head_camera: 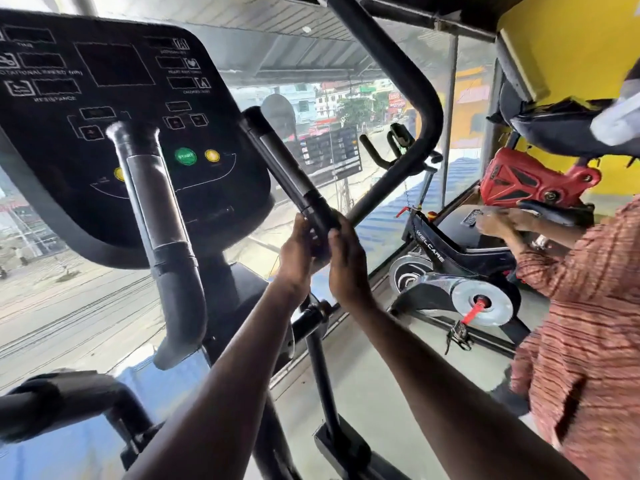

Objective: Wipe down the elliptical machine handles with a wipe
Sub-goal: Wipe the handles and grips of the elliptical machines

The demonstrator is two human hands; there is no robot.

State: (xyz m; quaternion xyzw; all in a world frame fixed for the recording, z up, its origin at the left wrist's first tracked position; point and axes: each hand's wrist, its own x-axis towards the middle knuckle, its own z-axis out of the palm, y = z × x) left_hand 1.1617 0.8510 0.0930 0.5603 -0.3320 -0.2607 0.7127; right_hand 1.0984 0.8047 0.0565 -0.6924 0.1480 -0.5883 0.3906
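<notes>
Head view. Both hands raised at centre frame, clasped on the lower end of the right fixed handle point(294, 174), a black bar slanting up and leftward toward the console point(114, 133). Left hand point(298, 252) wrapped around the bar from the left, fingers curled over it; right hand point(346, 265) curled on the same stretch from the right, thumb uppermost. No wipe discernible between palms and bar; cannot be told whether one is held there.

Left of the grip: second fixed handle point(162, 237), upright, with a grey sensor sleeve, curving down to a blunt end and partly covering the console face with its green start button point(186, 156) and yellow button point(212, 155). Above and right of the grip: long moving arm handle point(398, 98), a thick black tube bending and passing behind the clasped bar. Below the grip: forearms crossing over the machine's pivot and upright linkage point(322, 368), hiding part of both. Lower left, well apart from the grip: another padded handle point(69, 400).

Right of the grip: spin bike point(450, 265) marked WELCARE beside the window glass point(69, 306), with a red housing point(526, 178) above it. Far right: second person in a red patterned shirt point(588, 323), hands at the bike's handlebar area.
</notes>
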